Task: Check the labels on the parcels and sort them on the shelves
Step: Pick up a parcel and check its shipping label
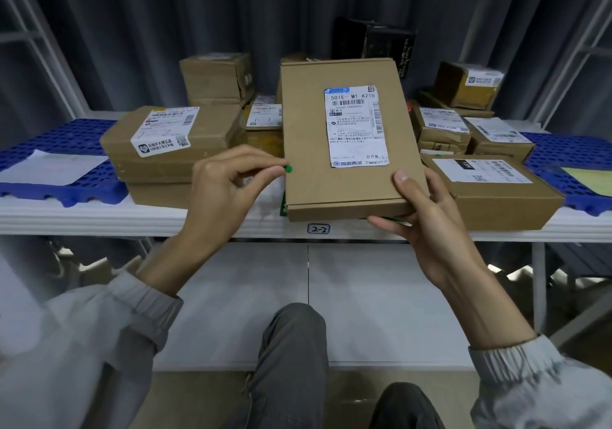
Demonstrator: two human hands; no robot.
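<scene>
Head view: right hand, wrist bent back, grasps the near right corner of a flat parcel, thumb on top, fingers beneath, tilting it up above the shelf edge marked 2-2. White label faces up, reading 501E M1 A21B. Left hand, fingers curled, pinches a small green sticker at the parcel's left edge. Other boxes crowd the shelf behind.

Parcel sorting room, labelled cardboard parcels, numbered white shelf
</scene>
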